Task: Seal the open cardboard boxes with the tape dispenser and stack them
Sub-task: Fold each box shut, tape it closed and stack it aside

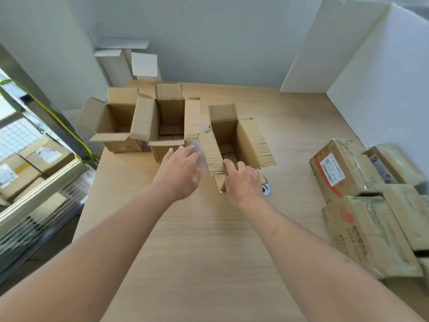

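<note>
Here three open cardboard boxes (171, 126) sit beyond two hands (181, 168).

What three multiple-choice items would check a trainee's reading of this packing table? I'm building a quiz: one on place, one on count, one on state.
1. Where do the taped boxes lie?
A. table's right edge
B. inside an open box
C. on the floor

2. How many open boxes stand on the table?
A. two
B. three
C. five

3. The right hand is:
A. holding tape
B. idle on the table
C. at the nearest open box

Answers: 1 A, stacked at the right; 2 B, three with flaps up; 3 C, fingers on its near flap.
</note>
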`<act>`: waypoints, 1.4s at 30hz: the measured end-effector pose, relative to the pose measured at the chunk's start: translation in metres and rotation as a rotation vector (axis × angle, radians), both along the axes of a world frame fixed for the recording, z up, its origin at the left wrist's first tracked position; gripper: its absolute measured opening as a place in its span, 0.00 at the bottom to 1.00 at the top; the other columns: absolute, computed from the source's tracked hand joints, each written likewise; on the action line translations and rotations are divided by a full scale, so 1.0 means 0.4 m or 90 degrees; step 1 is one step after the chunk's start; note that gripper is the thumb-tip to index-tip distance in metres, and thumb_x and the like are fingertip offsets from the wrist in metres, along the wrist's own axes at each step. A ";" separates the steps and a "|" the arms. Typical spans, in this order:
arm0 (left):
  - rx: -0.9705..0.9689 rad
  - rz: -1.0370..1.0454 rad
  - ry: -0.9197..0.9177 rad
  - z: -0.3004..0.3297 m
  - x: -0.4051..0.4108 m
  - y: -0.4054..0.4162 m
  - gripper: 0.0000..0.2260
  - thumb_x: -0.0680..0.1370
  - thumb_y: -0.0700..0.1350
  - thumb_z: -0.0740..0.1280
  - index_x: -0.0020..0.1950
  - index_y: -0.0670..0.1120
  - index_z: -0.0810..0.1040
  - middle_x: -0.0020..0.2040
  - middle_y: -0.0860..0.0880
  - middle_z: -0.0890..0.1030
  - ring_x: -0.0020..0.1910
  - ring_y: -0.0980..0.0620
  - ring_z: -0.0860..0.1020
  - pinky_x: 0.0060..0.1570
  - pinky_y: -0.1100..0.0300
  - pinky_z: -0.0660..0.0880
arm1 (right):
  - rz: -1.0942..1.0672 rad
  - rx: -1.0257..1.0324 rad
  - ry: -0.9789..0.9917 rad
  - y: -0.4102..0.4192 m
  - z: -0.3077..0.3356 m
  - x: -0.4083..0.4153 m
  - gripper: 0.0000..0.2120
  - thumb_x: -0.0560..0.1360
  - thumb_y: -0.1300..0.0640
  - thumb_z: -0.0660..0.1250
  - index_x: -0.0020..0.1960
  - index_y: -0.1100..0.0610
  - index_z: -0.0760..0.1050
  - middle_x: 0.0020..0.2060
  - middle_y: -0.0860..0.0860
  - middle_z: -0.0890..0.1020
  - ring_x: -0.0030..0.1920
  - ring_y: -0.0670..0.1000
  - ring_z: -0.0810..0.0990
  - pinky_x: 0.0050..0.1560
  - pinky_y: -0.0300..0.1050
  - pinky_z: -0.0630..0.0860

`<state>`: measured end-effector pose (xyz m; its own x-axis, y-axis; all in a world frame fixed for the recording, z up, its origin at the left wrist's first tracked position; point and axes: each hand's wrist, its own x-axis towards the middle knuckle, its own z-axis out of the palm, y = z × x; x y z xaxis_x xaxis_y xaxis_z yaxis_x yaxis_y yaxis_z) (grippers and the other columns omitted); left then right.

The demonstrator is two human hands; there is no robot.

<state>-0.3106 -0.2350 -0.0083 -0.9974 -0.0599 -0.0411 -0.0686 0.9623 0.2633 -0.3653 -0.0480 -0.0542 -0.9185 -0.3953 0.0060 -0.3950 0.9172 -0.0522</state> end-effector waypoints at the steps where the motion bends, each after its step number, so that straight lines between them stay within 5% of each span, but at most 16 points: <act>1: 0.007 0.003 -0.012 0.004 0.025 0.008 0.23 0.82 0.50 0.63 0.77 0.48 0.69 0.80 0.46 0.65 0.79 0.44 0.61 0.79 0.42 0.54 | 0.000 0.000 -0.020 0.015 0.004 0.037 0.26 0.78 0.57 0.67 0.73 0.49 0.66 0.53 0.53 0.77 0.52 0.59 0.78 0.55 0.51 0.70; 13: 0.068 0.031 -0.088 0.021 0.342 0.082 0.23 0.83 0.50 0.62 0.78 0.48 0.68 0.80 0.46 0.65 0.79 0.45 0.62 0.78 0.44 0.55 | 0.007 -0.026 -0.142 0.158 0.050 0.439 0.24 0.81 0.53 0.61 0.77 0.43 0.65 0.55 0.53 0.76 0.56 0.58 0.75 0.63 0.51 0.68; 21: 0.087 0.120 -0.127 0.042 0.591 0.135 0.23 0.82 0.49 0.63 0.77 0.49 0.69 0.78 0.44 0.66 0.74 0.39 0.68 0.73 0.46 0.62 | 0.141 -0.068 -0.178 0.273 0.056 0.674 0.25 0.79 0.56 0.66 0.74 0.42 0.72 0.52 0.50 0.76 0.56 0.55 0.74 0.69 0.50 0.65; 33: 0.022 0.207 -0.203 0.039 0.942 0.217 0.25 0.84 0.52 0.59 0.81 0.50 0.64 0.81 0.37 0.57 0.80 0.39 0.57 0.77 0.47 0.57 | 0.334 -0.089 -0.244 0.381 0.072 0.855 0.21 0.78 0.60 0.66 0.64 0.38 0.81 0.54 0.46 0.75 0.59 0.53 0.71 0.64 0.47 0.66; 37: 0.009 0.213 -0.228 0.046 0.984 0.214 0.24 0.83 0.53 0.60 0.79 0.51 0.66 0.80 0.38 0.58 0.78 0.39 0.59 0.76 0.45 0.60 | 0.338 -0.042 -0.222 0.389 0.100 0.873 0.19 0.79 0.57 0.65 0.63 0.37 0.81 0.61 0.46 0.73 0.69 0.53 0.67 0.71 0.44 0.59; 42: -0.002 0.229 -0.226 0.039 0.986 0.195 0.22 0.81 0.51 0.62 0.75 0.51 0.70 0.77 0.37 0.57 0.76 0.37 0.60 0.71 0.44 0.65 | 0.297 -0.036 -0.189 0.378 0.111 0.876 0.18 0.78 0.56 0.65 0.59 0.36 0.83 0.80 0.46 0.60 0.82 0.55 0.44 0.78 0.55 0.31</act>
<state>0.0838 -0.1569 0.0073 -0.8380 -0.3978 -0.3736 -0.4808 0.8620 0.1608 -0.0150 0.1031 -0.0099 -0.6116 -0.7671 -0.1938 -0.7193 0.6411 -0.2675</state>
